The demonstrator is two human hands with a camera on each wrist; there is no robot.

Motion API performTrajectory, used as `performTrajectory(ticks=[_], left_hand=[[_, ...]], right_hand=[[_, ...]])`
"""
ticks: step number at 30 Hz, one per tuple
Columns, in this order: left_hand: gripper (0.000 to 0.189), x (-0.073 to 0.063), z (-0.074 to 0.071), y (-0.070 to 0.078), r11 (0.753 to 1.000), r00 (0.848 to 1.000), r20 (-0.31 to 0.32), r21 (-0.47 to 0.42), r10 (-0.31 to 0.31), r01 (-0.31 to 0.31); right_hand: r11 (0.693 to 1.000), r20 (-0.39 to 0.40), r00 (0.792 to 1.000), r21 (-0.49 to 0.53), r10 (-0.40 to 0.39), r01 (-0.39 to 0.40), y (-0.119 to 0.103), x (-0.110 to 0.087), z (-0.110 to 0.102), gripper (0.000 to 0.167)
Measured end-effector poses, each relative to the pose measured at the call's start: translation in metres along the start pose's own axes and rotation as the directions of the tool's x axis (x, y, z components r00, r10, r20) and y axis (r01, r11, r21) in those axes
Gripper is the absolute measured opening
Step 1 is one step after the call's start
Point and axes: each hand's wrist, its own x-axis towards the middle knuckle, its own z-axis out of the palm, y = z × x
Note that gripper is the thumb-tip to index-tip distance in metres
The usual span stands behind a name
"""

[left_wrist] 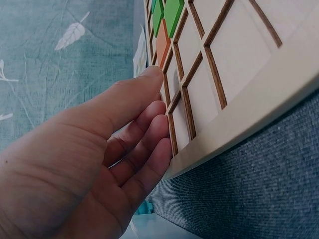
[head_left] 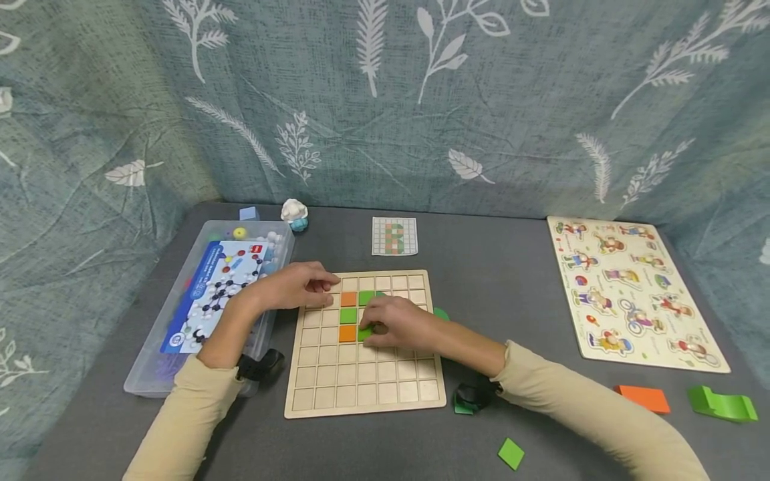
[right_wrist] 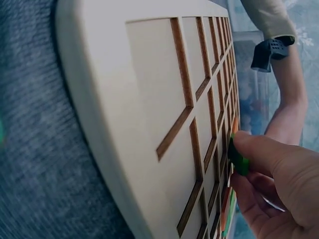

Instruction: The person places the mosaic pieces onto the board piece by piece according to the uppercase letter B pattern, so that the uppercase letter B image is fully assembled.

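Note:
A wooden grid board lies on the dark table. Near its upper left, orange and green square tiles sit in several cells. My right hand is over the middle of the board and pinches a green tile between thumb and fingers, beside the lower orange tile. At the board's upper left corner, my left hand rests its loosely bent fingertips on the board and holds nothing. Part of the tile pattern is hidden under the right hand.
A printed pattern card lies behind the board. On the left is a clear plastic box, with a small figurine near its far corner. At right are a picture puzzle board, an orange block, a green curved block and a loose green tile.

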Motion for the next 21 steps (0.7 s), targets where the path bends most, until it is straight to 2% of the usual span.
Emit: performTrajectory(ticks=[8,15,21], left_hand=[[0.04,0.0015,-0.0007,0.0021,1.0,1.0,0.003,0.002,-0.004,0.004],[0.04,0.0,-0.0011,0.0032,1.0,1.0,0.01,-0.008,-0.024,0.024],[0.04,0.0001,-0.0002,0.0022,1.0,1.0,0.0,-0.002,-0.016,0.016]], right_hand=[[1.0,-0.02,1.0,-0.007,-0.022,0.022,0.0023,-0.0001,0.0018,0.016],[0.999,-0.007,1.0,-0.018,-0.026,0.026,0.0018,-0.0005,0.003,0.016],[0.999,0.001,1.0,-0.02,-0.031,0.031,0.0018,-0.0003,0.0031,0.015]])
